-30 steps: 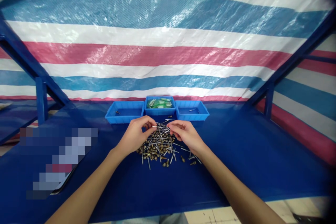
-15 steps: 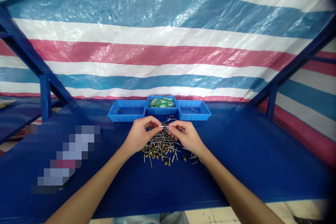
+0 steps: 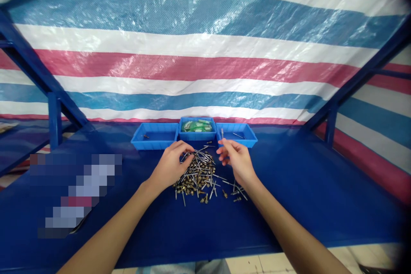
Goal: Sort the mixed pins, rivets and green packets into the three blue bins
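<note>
Pinching a thin metal pin (image 3: 222, 133) between thumb and fingers, the right hand (image 3: 236, 159) holds it roughly upright, long axis vertical, tip up, just before the right-hand blue tray (image 3: 247, 141). The left hand (image 3: 170, 166) rests on the pile of pins (image 3: 197, 175) on the desk (image 3: 289, 205), fingers curled onto it; whether they grip one, I cannot tell.
</note>
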`<action>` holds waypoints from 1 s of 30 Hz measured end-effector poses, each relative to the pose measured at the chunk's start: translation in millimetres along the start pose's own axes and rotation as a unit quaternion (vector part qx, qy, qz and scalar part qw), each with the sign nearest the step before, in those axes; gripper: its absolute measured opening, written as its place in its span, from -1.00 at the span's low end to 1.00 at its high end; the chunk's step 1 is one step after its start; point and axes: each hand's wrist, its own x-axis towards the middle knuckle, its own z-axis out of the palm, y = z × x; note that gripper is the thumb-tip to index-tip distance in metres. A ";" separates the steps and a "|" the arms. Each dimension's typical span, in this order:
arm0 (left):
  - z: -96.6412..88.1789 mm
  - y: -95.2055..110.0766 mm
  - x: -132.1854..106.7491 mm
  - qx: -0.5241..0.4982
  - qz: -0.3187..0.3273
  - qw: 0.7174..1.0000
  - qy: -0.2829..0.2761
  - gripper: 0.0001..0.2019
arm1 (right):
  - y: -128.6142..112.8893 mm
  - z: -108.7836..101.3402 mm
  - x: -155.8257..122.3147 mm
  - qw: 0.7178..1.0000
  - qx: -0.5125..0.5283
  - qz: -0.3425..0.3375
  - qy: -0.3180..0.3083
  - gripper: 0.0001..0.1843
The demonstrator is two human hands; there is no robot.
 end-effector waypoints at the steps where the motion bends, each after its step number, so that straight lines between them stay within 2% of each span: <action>1: 0.1 -1.4 -0.6 0.035 0.015 0.999 -0.013 -0.89 | -0.2 -0.9 1.4 1.000 0.000 0.016 0.000 -0.62; 3: 1.0 -4.6 -2.1 0.076 0.031 0.996 -0.045 -0.87 | -0.1 -1.9 2.2 0.998 -0.041 0.014 -0.036 -0.62; 5: 2.6 -7.5 -3.7 0.097 0.037 0.992 -0.068 -0.83 | 1.3 -1.5 0.6 0.989 -0.115 -0.039 -0.079 -0.69; 7: 4.4 -9.4 -5.1 0.112 0.041 0.989 -0.082 -0.78 | 3.9 -0.2 -2.3 0.962 -0.217 -0.122 -0.107 -0.80; 9: 6.2 -10.1 -6.2 0.135 0.038 0.986 -0.091 -0.73 | 6.6 0.9 -5.1 0.921 -0.318 -0.193 -0.119 -0.87; 11: 8.1 -10.1 -7.1 0.164 0.031 0.981 -0.098 -0.70 | 8.7 1.6 -6.7 0.888 -0.383 -0.222 -0.129 -0.90; 13: 9.6 -10.3 -7.6 0.186 0.028 0.977 -0.102 -0.68 | 9.5 1.8 -7.2 0.872 -0.410 -0.231 -0.136 -0.92; 18: 10.6 -10.0 -7.4 0.189 0.043 0.974 -0.113 -0.76 | 9.0 2.6 -6.3 0.856 -0.430 -0.248 -0.140 -0.91; 24: 4.8 -4.1 -3.1 0.140 0.036 0.985 -0.092 -0.85 | 11.2 0.8 -4.3 0.848 -0.441 -0.253 -0.149 -0.89; 27: 2.1 -2.6 0.0 0.069 0.008 0.995 -0.068 -0.86 | 11.7 -0.9 -3.8 0.848 -0.440 -0.254 -0.153 -0.89; 30: 1.3 -2.2 2.3 -0.019 -0.053 0.998 -0.027 -0.85 | 11.7 -1.9 -3.9 0.845 -0.445 -0.252 -0.154 -0.88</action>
